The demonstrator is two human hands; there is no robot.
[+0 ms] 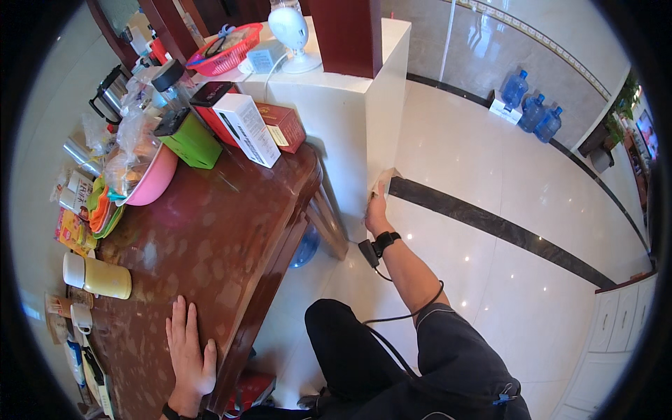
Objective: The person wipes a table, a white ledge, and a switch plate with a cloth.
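My left hand (190, 349) lies flat on the dark reddish-brown wooden table (210, 231), fingers extended, holding nothing. To the right, my right hand (377, 210) is at the corner of a low white wall (336, 126), next to a pale brown piece (391, 173) that may be paper or cloth; whether the fingers grip it is unclear. A black strap with a small device (370, 253) and cable is on the right wrist. Nearest my left hand along the far table side are a yellow jar with a white lid (107, 277) and a white cup (81, 317).
A pink bowl with plastic bags (157, 178), a green container (194, 142) and boxes (252, 131) crowd the table's far end. A white fan (291, 31) and red basket (231, 58) stand on the low wall. Blue water bottles (533, 113) stand on the floor by the tiled wall.
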